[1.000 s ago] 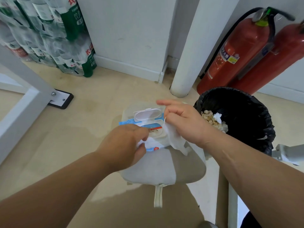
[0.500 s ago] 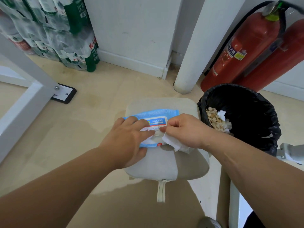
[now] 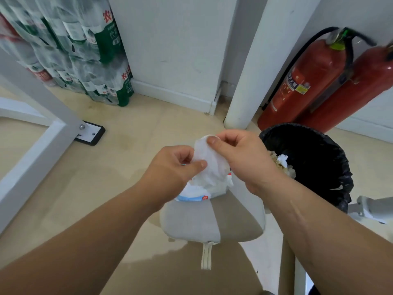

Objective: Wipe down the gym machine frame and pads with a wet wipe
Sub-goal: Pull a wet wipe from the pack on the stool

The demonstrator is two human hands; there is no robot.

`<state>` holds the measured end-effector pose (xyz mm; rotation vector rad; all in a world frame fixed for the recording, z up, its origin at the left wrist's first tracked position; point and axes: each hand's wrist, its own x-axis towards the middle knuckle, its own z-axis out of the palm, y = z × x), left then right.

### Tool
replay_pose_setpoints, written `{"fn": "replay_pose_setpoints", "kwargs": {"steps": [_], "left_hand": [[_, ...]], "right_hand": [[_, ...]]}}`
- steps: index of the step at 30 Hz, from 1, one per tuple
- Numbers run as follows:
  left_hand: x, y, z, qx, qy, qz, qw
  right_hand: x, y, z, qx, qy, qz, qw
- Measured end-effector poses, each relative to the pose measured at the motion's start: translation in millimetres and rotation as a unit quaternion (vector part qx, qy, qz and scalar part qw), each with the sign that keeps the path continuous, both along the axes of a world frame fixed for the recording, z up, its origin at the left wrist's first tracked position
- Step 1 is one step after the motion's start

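- Shrink-wrapped water bottles (image 3: 80,60) are stacked against the wall at the far left, on the pale floor (image 3: 138,141).
- A white machine frame (image 3: 38,150) slants across the left side. Its corner meets a black foot plate (image 3: 90,134) that lies flat on the floor.
- A white pillar (image 3: 251,71) rises behind the hands, and two red fire extinguishers (image 3: 306,81) lean just to its right.
- A bin (image 3: 314,158) with a black liner stands close beside the right wrist, with scraps and a crumpled tissue inside.
- Under the hands sits a grey pad (image 3: 212,220) with a strap loop (image 3: 206,256) hanging from its near edge.
- A pack of wipes (image 3: 192,194) lies on the pad, mostly hidden by the hands and the sheet above it.
- The wet wipe (image 3: 210,165) is held up between both hands over the pack. Its crumpled lower part droops down to the pack.
- The left hand (image 3: 172,171) pinches the wipe's left edge, with the thumb pressed against its curled fingers (image 3: 197,165).
- The right hand (image 3: 244,158) pinches the top corner between thumb and forefinger, with the other fingers (image 3: 230,138) curled in.
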<state>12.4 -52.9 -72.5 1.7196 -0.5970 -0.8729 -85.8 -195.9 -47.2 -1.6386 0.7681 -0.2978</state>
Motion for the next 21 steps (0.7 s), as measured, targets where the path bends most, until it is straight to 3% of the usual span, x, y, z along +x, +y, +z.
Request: {"fn": "replay_pose_setpoints", "kwargs": {"steps": [5, 8, 12, 18, 21], "left_hand": [[11, -6, 23, -0.053, 0.024, 0.153, 0.986], [20, -8, 49, -0.039, 0.030, 0.126, 0.991], [33, -18, 93, -0.024, 0.011, 0.077, 0.997], [35, -36, 168, 0.018, -0.016, 0.154, 0.988], [29, -36, 216, 0.029, -0.039, 0.220, 0.974]], "right_hand": [[7, -4, 12, 0.123, -0.017, -0.037, 0.992], [13, -9, 25, 0.131, -0.022, -0.070, 0.989], [25, -10, 59, 0.245, -0.091, -0.110, 0.959], [33, -14, 144, 0.193, -0.045, -0.124, 0.972], [26, -14, 197, 0.196, 0.014, -0.081, 0.977]]}}
